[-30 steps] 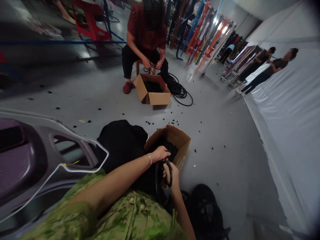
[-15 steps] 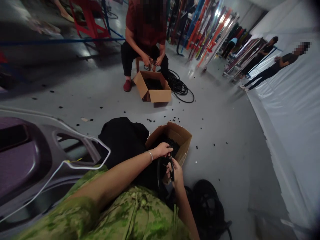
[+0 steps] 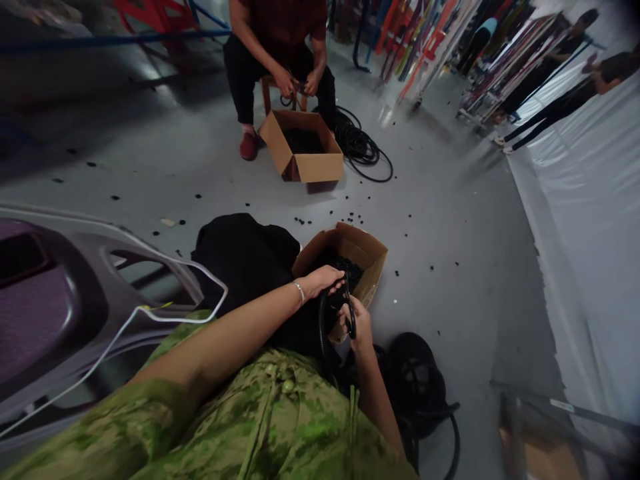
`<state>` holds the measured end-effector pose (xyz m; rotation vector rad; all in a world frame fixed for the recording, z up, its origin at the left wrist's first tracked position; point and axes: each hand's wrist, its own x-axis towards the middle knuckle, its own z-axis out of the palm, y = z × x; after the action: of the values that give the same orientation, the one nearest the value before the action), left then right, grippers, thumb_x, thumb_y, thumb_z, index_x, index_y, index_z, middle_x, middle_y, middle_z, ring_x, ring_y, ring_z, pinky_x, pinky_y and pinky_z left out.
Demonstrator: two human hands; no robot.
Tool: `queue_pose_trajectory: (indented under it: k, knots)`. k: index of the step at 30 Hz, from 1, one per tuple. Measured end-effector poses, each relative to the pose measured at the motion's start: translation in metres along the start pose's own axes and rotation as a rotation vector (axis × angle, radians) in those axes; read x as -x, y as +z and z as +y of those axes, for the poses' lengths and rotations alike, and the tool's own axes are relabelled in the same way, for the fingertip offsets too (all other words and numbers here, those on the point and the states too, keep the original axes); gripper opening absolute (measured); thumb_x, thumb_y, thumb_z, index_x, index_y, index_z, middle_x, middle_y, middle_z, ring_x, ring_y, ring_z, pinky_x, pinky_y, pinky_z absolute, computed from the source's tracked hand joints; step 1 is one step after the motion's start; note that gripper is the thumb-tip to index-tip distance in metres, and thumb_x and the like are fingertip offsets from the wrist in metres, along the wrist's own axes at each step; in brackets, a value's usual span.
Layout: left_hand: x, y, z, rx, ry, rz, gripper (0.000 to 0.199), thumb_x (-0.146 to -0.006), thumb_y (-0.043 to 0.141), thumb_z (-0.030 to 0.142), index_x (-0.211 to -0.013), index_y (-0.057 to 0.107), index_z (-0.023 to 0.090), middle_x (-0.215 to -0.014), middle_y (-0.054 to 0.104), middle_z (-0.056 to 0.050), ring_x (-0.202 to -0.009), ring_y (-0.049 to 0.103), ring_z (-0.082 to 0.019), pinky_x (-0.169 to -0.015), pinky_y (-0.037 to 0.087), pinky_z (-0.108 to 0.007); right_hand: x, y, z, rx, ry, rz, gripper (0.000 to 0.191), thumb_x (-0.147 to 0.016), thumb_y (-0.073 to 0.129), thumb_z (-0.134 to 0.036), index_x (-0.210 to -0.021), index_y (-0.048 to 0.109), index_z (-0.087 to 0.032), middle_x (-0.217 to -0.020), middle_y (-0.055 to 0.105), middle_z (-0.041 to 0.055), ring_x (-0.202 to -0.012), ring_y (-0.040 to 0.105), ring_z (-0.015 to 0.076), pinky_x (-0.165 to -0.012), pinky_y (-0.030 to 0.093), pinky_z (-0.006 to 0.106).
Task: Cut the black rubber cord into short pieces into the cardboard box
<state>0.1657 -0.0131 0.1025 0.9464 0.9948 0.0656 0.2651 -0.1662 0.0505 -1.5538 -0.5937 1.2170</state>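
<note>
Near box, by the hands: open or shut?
Open. No flap closes the top of the near box, and black bits show inside.

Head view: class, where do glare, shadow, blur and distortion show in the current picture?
All in the head view: glare whitens the gray floor near the racks; shadow lies beneath the farther cardboard carton; the lower-right corner is blurred; the standing person at right slants steeply, suggesting wide-angle distortion; the black tubing shows little surface detail.
</note>
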Motion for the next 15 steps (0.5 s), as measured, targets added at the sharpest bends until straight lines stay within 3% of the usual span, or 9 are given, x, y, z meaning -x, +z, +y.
queue_pose_trajectory:
  k: [8,15]
  knots:
    - [0.002,-0.001,-0.005,-0.081,0.167,-0.044,0.041,-0.089,0.056,0.045,-0.063,0.053,0.014,-0.053,0.05,0.004,-0.04,0.036,-0.005,-0.042,0.028,-0.02,-0.006,0.002,-0.015,-0.074,0.034,-0.052,0.054,-0.075,0.07,-0.05,-0.118,0.06,-0.019,-0.084,0.065,0.003,-0.059,0.059,0.0114,-0.046,0.046,0.019]
    - [0.002,0.0,-0.006,-0.154,0.221,-0.016,0.04,-0.081,0.064,0.049,-0.063,0.057,0.014,-0.049,0.048,0.005,-0.038,0.036,-0.006,-0.041,0.026,-0.021,-0.019,-0.001,-0.017,0.005,-0.012,-0.079,0.054,-0.076,0.07,-0.054,-0.117,0.062,-0.02,-0.092,0.066,0.0038,-0.074,0.061,0.014,-0.062,0.052,0.023]
